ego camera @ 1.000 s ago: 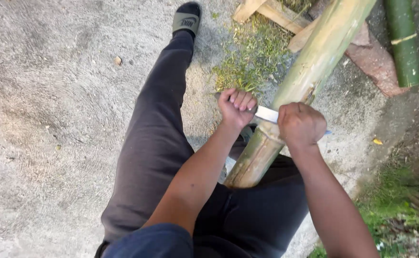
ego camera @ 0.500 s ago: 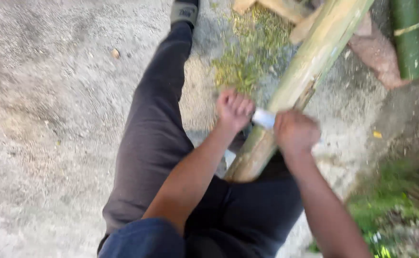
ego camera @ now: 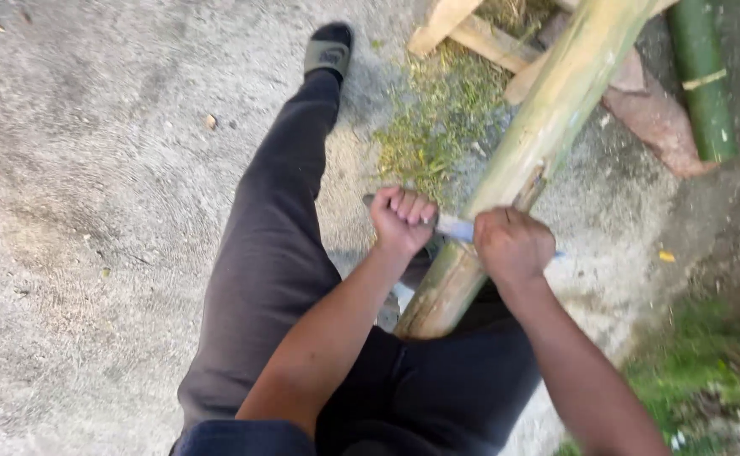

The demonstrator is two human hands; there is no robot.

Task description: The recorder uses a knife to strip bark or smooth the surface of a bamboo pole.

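A long pale green-yellow bamboo pole slants from the upper right down to my lap. A knife blade lies flat across it. My left hand is clenched around one end of the knife on the pole's left side. My right hand is clenched around the other end on the right side. Both fists press against the bamboo, with the shiny blade showing between them. My legs in dark trousers run under the pole; one foot wears a dark slipper.
Green bamboo shavings litter the concrete ground beside the pole. Pale wooden boards and a darker green bamboo pole lie at the top right. A brown sheath piece rests nearby. Grass grows at the lower right.
Both hands with the knife have slid slightly down the pole toward me, and the view has shifted a little. The grip is unchanged.
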